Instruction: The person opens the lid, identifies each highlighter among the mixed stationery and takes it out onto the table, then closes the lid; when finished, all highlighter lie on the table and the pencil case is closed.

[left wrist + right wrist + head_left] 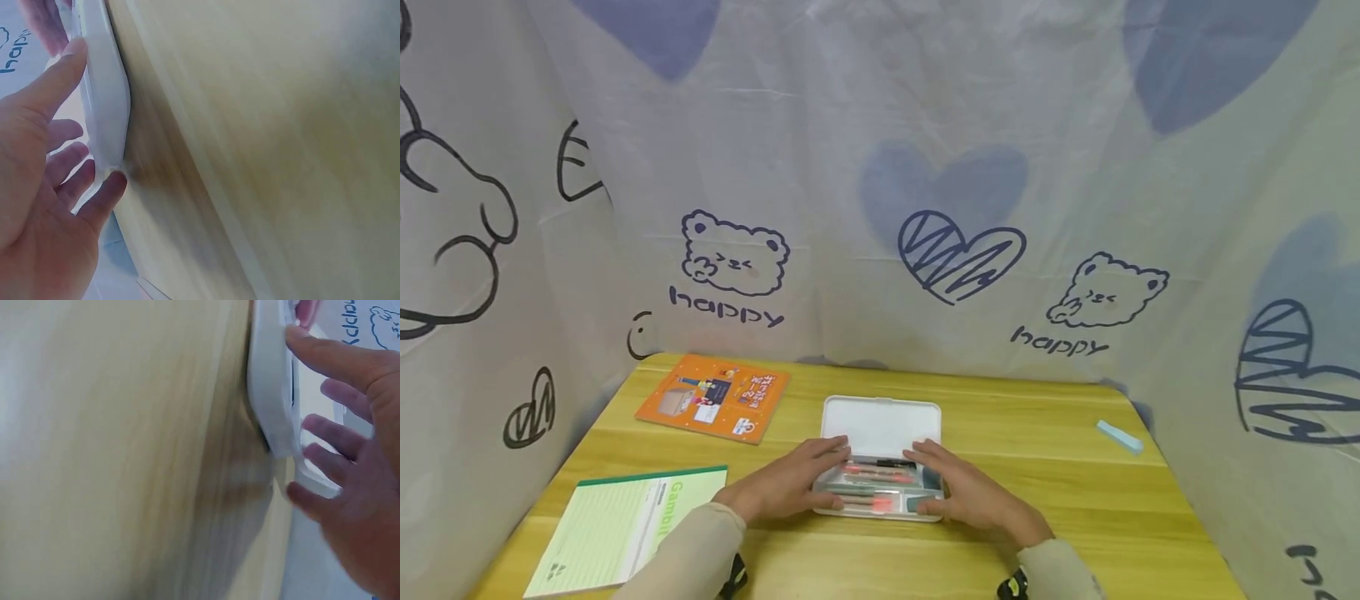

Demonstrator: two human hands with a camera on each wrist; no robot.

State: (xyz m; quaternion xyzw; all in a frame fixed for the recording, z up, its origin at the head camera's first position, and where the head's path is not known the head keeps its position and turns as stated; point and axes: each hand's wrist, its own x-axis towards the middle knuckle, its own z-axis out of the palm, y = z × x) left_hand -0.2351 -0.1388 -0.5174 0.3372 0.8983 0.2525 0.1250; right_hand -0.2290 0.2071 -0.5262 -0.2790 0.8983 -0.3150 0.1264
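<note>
A white plastic pencil case (880, 514) lies on the table with its lid (880, 427) raised at the back. Inside it are several pens (880, 475), some with pink-red parts, and a dark teal item (917, 504) at the front right. At the case's left end is my left hand (797, 483), thumb at the front rim and fingers spread along the side. My right hand (977, 496) mirrors it at the right end, thumb at the front corner, fingers reaching toward the hinge. Both wrist views show loosely bent, separated fingers beside the case's white wall (106, 81).
An orange booklet (715, 397) lies at the back left of the wooden table (1037, 425). Nearer, a pale green notebook (617, 525) is partly under the left sleeve. A small light-blue strip (1120, 437) sits at the right. Printed cloth (850, 333) hangs around the table.
</note>
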